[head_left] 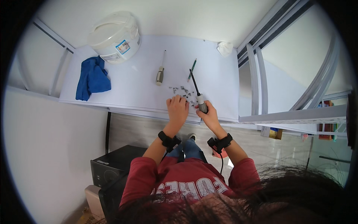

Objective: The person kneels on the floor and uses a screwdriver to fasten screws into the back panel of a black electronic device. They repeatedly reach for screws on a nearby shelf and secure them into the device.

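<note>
Both forearms slant inward from the lower edge, so the two hands sit close together, but apart, at the front of the white table (130, 84). The left hand (178, 108) is held back upward, fingers bent and bunched, their tips down at the scatter of small grey pieces (182, 88); whether those fingertips pinch one of the pieces I cannot tell, since the hand itself hides that spot. The right hand (209, 111) is turned inward and wrapped around the grey handle of a black-shafted screwdriver (200, 98), clamped on it, with thumb and fingers around the grip.

That screwdriver is at the right of the small pieces, near the table's front edge. Its long axis runs from the right hand away from the person and somewhat to the left, handle end nearest the body, tip farthest off. In this view the tip comes up to the green pencil (194, 64) (touching or merely above it, I cannot tell), which leans the other way, its far end to the right. A second screwdriver (160, 76) lies well to the left, its shaft pointing away from the person, handle toward the body
</note>
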Tool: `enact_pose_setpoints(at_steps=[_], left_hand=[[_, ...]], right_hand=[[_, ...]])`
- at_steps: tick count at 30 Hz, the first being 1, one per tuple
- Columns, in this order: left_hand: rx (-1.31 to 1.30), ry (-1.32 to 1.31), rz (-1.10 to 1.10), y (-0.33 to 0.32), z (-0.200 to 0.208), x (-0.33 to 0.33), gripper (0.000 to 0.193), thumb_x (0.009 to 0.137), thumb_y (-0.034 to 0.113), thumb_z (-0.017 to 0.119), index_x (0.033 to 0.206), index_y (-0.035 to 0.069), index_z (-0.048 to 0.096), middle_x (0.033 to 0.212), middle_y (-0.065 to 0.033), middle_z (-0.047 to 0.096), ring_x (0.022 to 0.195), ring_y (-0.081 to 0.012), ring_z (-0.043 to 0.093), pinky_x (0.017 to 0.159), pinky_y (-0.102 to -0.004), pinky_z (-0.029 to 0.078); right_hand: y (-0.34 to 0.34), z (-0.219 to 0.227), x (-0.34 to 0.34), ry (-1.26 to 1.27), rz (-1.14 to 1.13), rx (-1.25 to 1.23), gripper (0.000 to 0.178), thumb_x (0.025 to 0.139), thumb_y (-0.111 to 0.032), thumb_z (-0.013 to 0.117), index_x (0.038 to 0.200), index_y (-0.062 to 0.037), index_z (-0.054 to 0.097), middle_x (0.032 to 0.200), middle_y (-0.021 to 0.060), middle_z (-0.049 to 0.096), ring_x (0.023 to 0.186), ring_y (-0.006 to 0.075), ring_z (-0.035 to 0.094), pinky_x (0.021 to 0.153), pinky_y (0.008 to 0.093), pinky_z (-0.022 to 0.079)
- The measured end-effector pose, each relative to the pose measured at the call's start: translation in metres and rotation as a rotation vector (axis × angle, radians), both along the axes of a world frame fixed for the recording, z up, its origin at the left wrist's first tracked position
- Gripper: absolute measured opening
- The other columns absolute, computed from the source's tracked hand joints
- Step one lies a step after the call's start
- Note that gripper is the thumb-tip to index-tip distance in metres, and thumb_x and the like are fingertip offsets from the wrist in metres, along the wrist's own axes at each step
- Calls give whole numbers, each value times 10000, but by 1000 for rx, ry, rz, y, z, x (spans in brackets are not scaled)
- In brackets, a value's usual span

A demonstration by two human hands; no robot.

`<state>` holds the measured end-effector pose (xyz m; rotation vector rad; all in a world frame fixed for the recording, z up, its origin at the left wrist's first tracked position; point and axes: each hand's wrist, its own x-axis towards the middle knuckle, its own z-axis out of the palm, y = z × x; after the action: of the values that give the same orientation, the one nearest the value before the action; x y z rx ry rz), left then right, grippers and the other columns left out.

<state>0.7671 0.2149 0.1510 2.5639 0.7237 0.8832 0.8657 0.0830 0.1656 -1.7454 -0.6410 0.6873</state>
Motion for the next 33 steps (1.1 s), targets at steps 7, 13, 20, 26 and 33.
enact_pose_setpoints(at_steps=[7,13,20,26,33], left_hand=[[-72,11,50,-1,0,5,141,700,127,749,789,124,639,835,-18,561,844,-219,559,794,-377,346],[-117,-10,70,1,-4,6,150,691,122,749,793,117,639,838,-19,555,850,-213,548,811,-373,342],[-118,-26,58,5,-2,5,135,719,122,740,817,126,647,830,-9,577,818,-203,567,805,-358,343],[-250,-67,113,20,-1,6,151,728,82,716,860,117,651,854,-27,569,832,-222,559,812,-369,356],[-210,12,76,49,11,23,156,735,53,693,873,115,656,892,-41,562,893,-230,554,818,-380,359]], right_hand=[[-10,11,11,-87,-70,-27,192,778,-76,683,948,-35,603,769,27,603,687,85,514,625,240,433],[-17,1,18,-51,-81,-61,210,778,-84,677,968,-29,606,759,22,596,654,87,517,606,244,431],[-12,8,20,-65,-43,-90,288,764,-138,691,1012,-26,597,847,123,667,724,207,610,687,319,485],[-5,0,21,-77,-45,-3,248,786,-80,671,1012,-21,588,791,38,613,647,96,536,605,255,443],[5,8,26,-58,0,-88,254,781,-82,678,1007,-19,581,808,35,614,652,95,521,609,258,435]])
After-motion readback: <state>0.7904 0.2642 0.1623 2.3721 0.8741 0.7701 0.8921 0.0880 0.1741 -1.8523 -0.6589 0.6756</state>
